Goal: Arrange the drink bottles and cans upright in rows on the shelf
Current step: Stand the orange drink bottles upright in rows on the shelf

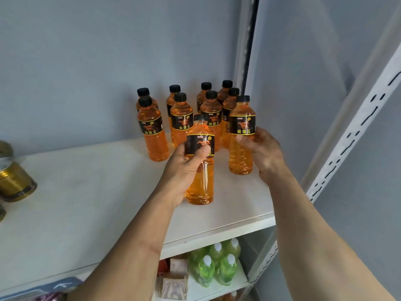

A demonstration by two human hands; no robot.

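At the far left edge of the white shelf (86, 192) stand some gold cans (15, 181), partly cut off by the frame and blurred. Well to their right, toward the back wall (86, 61), a group of orange bottles (153, 131) with black caps and black labels stands upright in loose rows, two deep; the frontmost on the left is a little apart from the others.

The left hand (184, 170) comes up from below and grips one orange bottle, the held bottle (200, 161), round its middle, thumb across the black label, fingers wrapped behind. The bottle is upright, in front of the group, and I cannot tell whether its base touches the shelf or hangs just above it.

Just beside it on the right, the right hand (263, 153) holds a second one, the right bottle (242, 135), from its right side, thumb on the lower edge of the label and fingers curled round the back. This bottle is upright too, its base low at the shelf, just in front of the rightmost bottles of the group.

Right of that runs the white slotted post (347, 137) of the rack, tilted in this wide view. Under the shelf, on a lower shelf (217, 287), green bottles (217, 266) with white caps stand close together, and left of them some boxes (175, 276), blurred.
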